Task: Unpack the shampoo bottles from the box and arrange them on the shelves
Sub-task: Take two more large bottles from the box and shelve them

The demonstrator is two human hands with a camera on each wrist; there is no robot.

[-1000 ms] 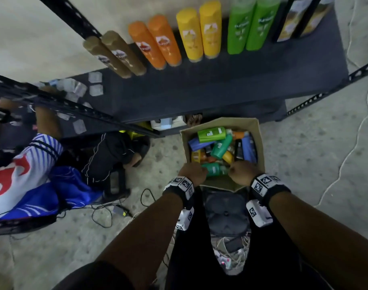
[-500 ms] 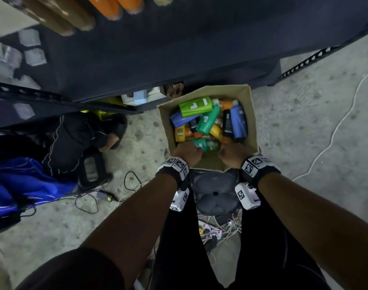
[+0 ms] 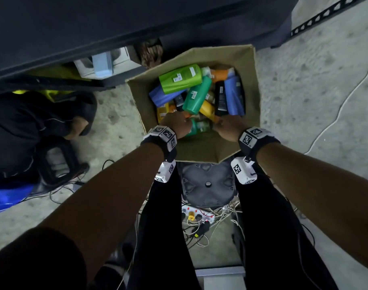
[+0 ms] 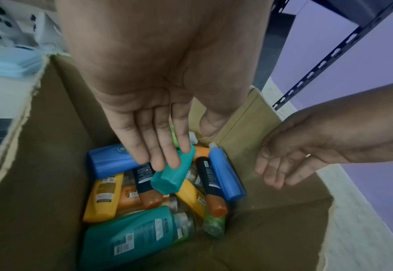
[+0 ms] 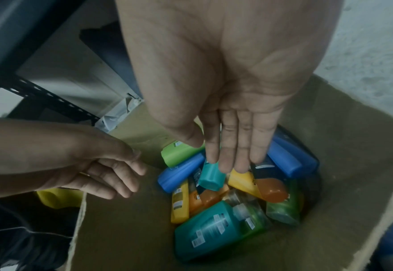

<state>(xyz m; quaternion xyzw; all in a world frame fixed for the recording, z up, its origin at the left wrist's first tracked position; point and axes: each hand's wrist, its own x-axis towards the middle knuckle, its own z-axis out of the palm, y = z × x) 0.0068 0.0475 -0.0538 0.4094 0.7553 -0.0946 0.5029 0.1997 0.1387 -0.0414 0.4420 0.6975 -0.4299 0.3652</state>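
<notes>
Head view: the cardboard box (image 3: 250, 84) sits on the floor at 12 o'clock of the person's legs, just in front of the dark shelf unit (image 3: 95, 28). A second ago the row of bottles already standing on the shelf was in sight; now the gaze has dropped and only the box fills the middle, so the person has gone from checking the shelf to fetching the next bottle. The left hand (image 3: 176, 124) and right hand (image 3: 229, 127) are over the near rim, lower into the box than before. A lime-green bottle (image 3: 180, 78) lies on top at 12 o'clock of the pile, a teal bottle (image 3: 196, 96) slanting below it.

Left wrist view: the left hand's fingers (image 4: 160, 146) are straight and released, their tips over the teal bottle's (image 4: 172, 174) base; contact cannot be told. The right hand (image 4: 290, 161) hangs loosely at 3 o'clock, empty.

Right wrist view: the right hand's fingers (image 5: 234, 150) are straight and released above the teal (image 5: 211, 174) and yellow bottles (image 5: 241, 180). The left hand (image 5: 107, 176) at 9 o'clock holds nothing.

Many bottles remain; a grasp seems next.
</notes>
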